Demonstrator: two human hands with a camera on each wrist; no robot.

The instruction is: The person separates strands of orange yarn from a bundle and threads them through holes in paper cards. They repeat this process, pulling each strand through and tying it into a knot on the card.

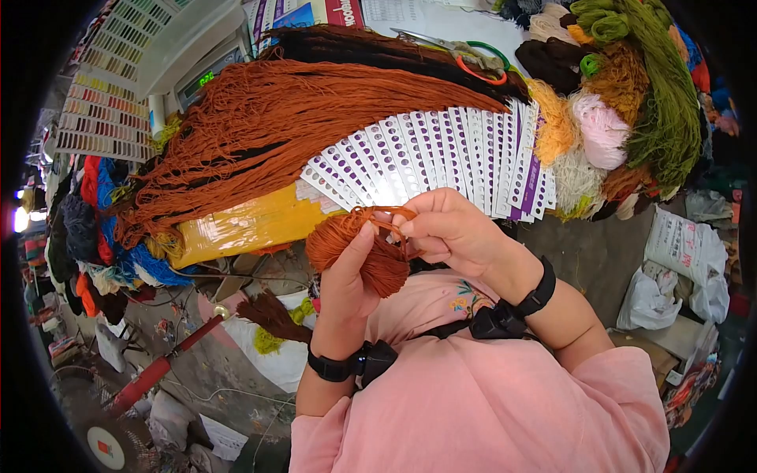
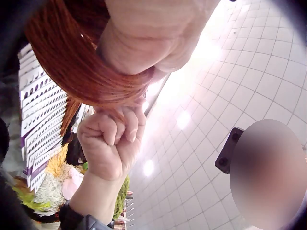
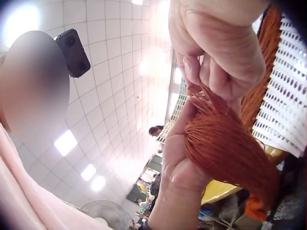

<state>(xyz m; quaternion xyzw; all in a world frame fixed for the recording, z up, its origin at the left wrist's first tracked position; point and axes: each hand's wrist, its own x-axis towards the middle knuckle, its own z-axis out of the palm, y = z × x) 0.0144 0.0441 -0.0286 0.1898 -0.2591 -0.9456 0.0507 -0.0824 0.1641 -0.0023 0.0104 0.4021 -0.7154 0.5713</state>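
A folded hank of rust-orange yarn is gripped in my left hand, thumb lying along its near side. My right hand pinches a few strands of the same yarn at the upper end of the hank, fingertips close to the left thumb. In the right wrist view the hank fans out below the gathered strands between both hands. The left wrist view shows the yarn looped past the left hand, with the right hand curled at its end.
Long rust-orange yarn lies across the table beside fanned shade cards and a yellow taped package. Scissors rest on dark yarn. Coloured hanks pile at the right; a fan stands lower left.
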